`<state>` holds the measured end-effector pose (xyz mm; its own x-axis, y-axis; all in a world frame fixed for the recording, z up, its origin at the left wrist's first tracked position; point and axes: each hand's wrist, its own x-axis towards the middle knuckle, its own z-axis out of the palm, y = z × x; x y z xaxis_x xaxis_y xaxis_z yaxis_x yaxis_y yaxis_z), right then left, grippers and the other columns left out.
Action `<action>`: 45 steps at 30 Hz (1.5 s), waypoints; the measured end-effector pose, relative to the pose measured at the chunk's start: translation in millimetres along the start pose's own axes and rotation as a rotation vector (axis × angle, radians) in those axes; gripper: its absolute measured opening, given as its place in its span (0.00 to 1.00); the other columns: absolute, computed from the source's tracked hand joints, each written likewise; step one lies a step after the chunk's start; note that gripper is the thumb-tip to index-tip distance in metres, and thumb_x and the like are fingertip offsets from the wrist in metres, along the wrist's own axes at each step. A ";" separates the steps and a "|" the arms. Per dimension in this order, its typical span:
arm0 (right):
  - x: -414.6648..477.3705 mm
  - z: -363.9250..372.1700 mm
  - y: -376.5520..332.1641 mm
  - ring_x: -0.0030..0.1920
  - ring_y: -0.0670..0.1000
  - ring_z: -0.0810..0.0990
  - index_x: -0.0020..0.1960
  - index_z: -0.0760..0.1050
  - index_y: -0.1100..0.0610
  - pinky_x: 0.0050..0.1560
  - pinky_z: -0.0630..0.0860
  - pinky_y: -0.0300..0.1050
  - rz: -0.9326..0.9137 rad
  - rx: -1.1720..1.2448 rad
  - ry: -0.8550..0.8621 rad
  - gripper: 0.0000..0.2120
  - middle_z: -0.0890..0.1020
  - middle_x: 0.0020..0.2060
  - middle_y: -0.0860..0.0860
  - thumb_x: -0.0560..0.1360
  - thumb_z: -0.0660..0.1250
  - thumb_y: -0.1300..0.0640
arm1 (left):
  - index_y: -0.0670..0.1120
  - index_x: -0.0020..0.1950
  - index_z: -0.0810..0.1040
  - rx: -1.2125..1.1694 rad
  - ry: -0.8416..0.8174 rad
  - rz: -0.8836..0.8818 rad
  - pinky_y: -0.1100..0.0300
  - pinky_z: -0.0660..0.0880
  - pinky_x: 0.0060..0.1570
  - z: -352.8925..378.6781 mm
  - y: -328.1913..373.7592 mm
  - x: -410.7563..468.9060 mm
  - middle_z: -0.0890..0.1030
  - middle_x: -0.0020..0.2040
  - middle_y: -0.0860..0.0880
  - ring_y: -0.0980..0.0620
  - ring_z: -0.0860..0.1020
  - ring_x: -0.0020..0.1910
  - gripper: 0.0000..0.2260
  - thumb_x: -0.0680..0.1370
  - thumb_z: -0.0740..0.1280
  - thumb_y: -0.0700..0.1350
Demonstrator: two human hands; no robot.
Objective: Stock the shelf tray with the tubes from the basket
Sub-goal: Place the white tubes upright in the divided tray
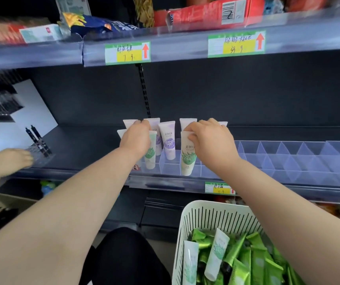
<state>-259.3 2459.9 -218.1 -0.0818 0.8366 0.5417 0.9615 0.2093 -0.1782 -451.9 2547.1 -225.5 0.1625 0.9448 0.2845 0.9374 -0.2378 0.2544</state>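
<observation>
A clear divided shelf tray (pixel 288 161) runs along the middle shelf. Several white tubes stand cap-down in its left compartments, some with purple print (pixel 168 140), some with green. My left hand (pixel 136 138) is curled over the tops of the leftmost tubes and grips a green-printed tube (pixel 151 155). My right hand (pixel 210 140) pinches the top of another green-printed tube (pixel 187 159) standing at the tray's front. A white slotted basket (pixel 210 219) at lower right holds several green tubes and two white ones (pixel 216 254).
Another person's hand (pixel 6 161) reaches onto the shelf at the left, near two dark pens (pixel 39 140) in a clear holder. Price labels (pixel 127 52) hang on the upper shelf edge. The tray's right compartments hold nothing.
</observation>
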 end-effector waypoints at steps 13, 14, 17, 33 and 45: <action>40.0 21.6 -17.9 0.46 0.54 0.72 0.54 0.76 0.51 0.41 0.62 0.47 -0.014 0.012 0.053 0.09 0.80 0.45 0.49 0.78 0.59 0.58 | 0.42 0.60 0.74 0.019 0.084 0.256 0.53 0.71 0.49 -10.3 3.1 -21.9 0.73 0.61 0.45 0.46 0.69 0.59 0.19 0.72 0.60 0.28; 42.5 26.5 -17.8 0.46 0.54 0.72 0.55 0.76 0.51 0.41 0.62 0.47 -0.011 0.002 0.037 0.09 0.80 0.45 0.49 0.78 0.60 0.58 | 0.42 0.59 0.74 0.012 0.076 0.252 0.51 0.72 0.49 -9.6 2.1 -23.4 0.73 0.60 0.45 0.46 0.69 0.59 0.18 0.72 0.60 0.28; 47.2 40.0 -17.3 0.46 0.54 0.72 0.55 0.76 0.51 0.42 0.61 0.47 0.002 -0.024 -0.010 0.09 0.80 0.45 0.50 0.77 0.60 0.59 | 0.43 0.58 0.75 -0.012 0.042 0.224 0.50 0.73 0.50 -4.6 0.2 -28.7 0.74 0.59 0.46 0.46 0.69 0.58 0.18 0.72 0.61 0.28; 51.9 68.4 -13.8 0.57 0.57 0.72 0.66 0.71 0.51 0.49 0.67 0.50 -0.040 -0.050 -0.198 0.18 0.78 0.56 0.53 0.77 0.59 0.62 | 0.45 0.59 0.75 0.150 -0.005 0.334 0.55 0.71 0.52 13.1 -5.2 -40.5 0.74 0.60 0.48 0.47 0.69 0.60 0.17 0.73 0.64 0.31; -32.0 49.0 18.9 0.55 0.58 0.73 0.63 0.75 0.54 0.47 0.68 0.50 0.007 0.036 -0.109 0.15 0.78 0.55 0.54 0.78 0.61 0.61 | 0.43 0.56 0.76 0.072 -0.031 0.413 0.51 0.73 0.50 38.9 19.0 -75.3 0.75 0.57 0.48 0.47 0.69 0.57 0.14 0.74 0.62 0.30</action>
<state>-251.4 2461.9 -279.1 -0.1045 0.8877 0.4484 0.9523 0.2194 -0.2123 -434.3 2480.2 -278.1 0.5372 0.7800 0.3209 0.8106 -0.5826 0.0593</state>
